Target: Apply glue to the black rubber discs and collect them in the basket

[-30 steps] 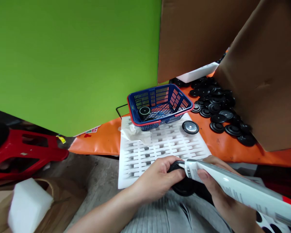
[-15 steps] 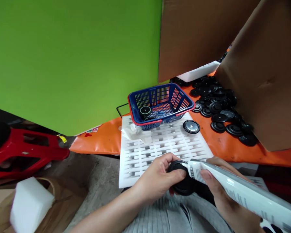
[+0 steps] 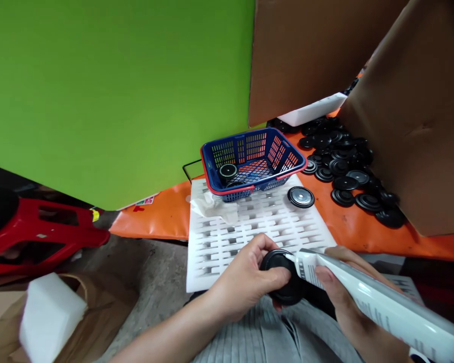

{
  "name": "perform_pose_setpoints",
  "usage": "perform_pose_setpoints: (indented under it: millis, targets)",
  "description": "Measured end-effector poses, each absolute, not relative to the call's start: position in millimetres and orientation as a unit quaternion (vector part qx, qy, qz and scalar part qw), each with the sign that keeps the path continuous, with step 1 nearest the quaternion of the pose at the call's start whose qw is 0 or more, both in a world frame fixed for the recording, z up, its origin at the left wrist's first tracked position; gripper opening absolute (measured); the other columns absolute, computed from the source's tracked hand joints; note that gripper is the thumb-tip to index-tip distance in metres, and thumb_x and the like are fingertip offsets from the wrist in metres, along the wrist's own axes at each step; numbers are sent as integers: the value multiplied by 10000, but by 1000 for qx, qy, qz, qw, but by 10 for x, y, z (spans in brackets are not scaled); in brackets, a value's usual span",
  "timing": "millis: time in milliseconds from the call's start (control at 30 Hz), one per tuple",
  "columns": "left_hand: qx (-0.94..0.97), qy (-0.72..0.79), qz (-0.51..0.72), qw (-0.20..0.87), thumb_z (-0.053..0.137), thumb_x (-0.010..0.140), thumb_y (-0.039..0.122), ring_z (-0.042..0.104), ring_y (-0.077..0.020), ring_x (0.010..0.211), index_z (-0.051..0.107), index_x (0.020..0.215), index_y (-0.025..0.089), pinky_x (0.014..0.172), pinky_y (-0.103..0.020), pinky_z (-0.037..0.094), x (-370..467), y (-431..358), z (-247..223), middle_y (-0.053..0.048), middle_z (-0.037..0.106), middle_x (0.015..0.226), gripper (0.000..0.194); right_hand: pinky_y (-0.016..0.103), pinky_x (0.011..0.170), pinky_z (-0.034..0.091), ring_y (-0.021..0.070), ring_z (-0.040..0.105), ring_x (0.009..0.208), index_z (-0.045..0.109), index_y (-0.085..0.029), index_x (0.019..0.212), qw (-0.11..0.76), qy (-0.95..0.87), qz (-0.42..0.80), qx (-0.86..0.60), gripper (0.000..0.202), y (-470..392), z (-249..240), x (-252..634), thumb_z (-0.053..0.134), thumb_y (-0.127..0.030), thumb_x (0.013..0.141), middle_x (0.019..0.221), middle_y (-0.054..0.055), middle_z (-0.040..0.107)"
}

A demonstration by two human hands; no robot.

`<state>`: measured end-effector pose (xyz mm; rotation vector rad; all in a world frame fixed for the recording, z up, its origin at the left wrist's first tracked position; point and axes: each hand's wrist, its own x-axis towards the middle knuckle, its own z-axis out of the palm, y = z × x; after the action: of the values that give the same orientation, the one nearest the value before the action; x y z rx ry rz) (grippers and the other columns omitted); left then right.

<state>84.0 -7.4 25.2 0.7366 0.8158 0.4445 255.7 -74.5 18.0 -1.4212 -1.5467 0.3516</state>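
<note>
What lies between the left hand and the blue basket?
In the head view, the slotted white board lies between the left hand and the blue basket; a crumpled white sheet lies on it, picture-left, by the basket's near rim.

The basket stood on the panel's far edge, a lone disc by the panel's right edge, piled discs farther right on the table; on my feed I saw the held disc by the near edge, the tube to its right.
</note>
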Motion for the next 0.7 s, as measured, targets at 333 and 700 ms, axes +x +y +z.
perform_pose_setpoints:
  millis: [333,700]
  targets:
    - [364,389,190,825,662,754,192,589,-101,548,568,960,147,479,-190,477,846,-43,262,0,623,704,231,209,654,481,88,617,680,620,-206,823,475,-643,125,-588,90,-716,188,2534,632,-144,887,776,-26,627]
    - [357,399,182,825,611,771,177,622,-122,572,416,951,211,575,-252,512,849,-45,255,33,636,703,268,221,691,483,96,621,696,605,-208,821,477,-654,97,-579,92,-707,178,2539,639,-139,873,814,-24,642]
